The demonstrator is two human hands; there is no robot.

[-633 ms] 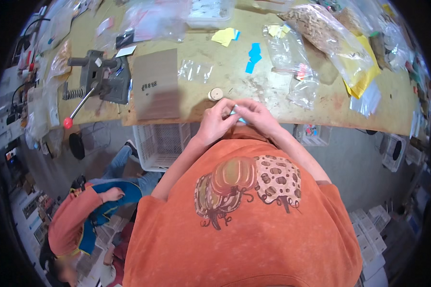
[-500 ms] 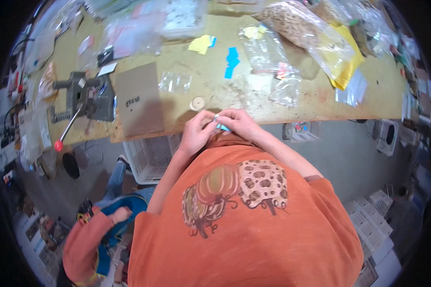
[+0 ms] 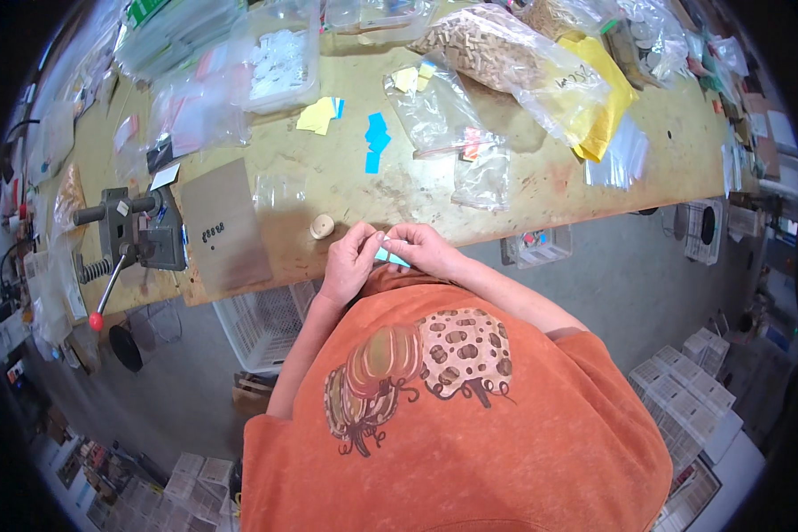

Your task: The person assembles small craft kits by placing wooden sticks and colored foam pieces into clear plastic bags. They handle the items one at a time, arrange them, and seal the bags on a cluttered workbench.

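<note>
My left hand and my right hand are close together at the bench's front edge, right against my shirt. Between them is a small flat light-blue piece, perhaps a paper slip. Thumbs and fingertips of both hands are closed on it, and the fingers hide part of it. Just beyond my left hand, a small round pale piece rests on the bench. Farther back lie several bright blue slips and some yellow slips.
A grey lever press with a red-knobbed handle stands at left, beside a brown board bearing small dark bits. Clear bags, a bag of small wooden pieces and a white-filled tub crowd the back. A white crate sits below the bench.
The view has shifted, so bench items appear farther left. More of the light-blue piece shows between my fingers, which stay together. The co-worker at lower left is out of view.
</note>
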